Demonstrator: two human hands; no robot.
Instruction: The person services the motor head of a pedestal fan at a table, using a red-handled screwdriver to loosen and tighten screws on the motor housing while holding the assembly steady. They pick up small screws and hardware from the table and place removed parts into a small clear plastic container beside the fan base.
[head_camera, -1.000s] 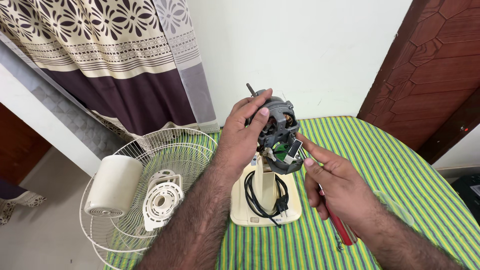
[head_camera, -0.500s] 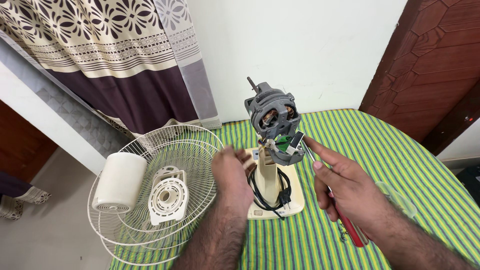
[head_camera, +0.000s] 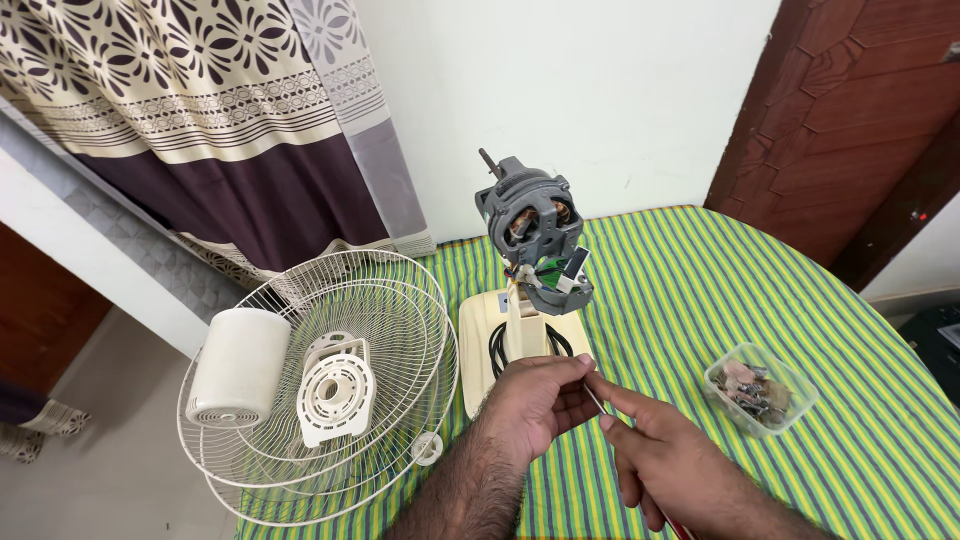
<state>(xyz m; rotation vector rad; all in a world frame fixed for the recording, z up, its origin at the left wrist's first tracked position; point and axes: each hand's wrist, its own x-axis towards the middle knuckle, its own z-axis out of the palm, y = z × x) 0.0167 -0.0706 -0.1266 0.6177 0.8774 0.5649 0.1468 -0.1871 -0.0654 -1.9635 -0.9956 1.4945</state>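
Thin metal screwdriver shaft (head_camera: 592, 397) with red handle (head_camera: 672, 524): pinched between my two hands, low over green-and-yellow striped cloth (head_camera: 700, 290), just in front of cream fan base (head_camera: 480, 330). My left hand (head_camera: 540, 400) curled, fingertips closed on shaft tip. My right hand (head_camera: 670, 462) wrapped round handle end, index along shaft. Grey bare fan motor (head_camera: 530, 225) upright on cream neck behind. My judgement: keep tip steady with left, wrist low, avoid black cord (head_camera: 500, 345). White wire fan guards (head_camera: 330, 390) left; small clear tub of bits (head_camera: 760, 388) right.

Green-and-yellow striped tablecloth (head_camera: 700, 290), grey motor (head_camera: 530, 225), cream fan base (head_camera: 480, 330), white wire guard (head_camera: 400, 300).
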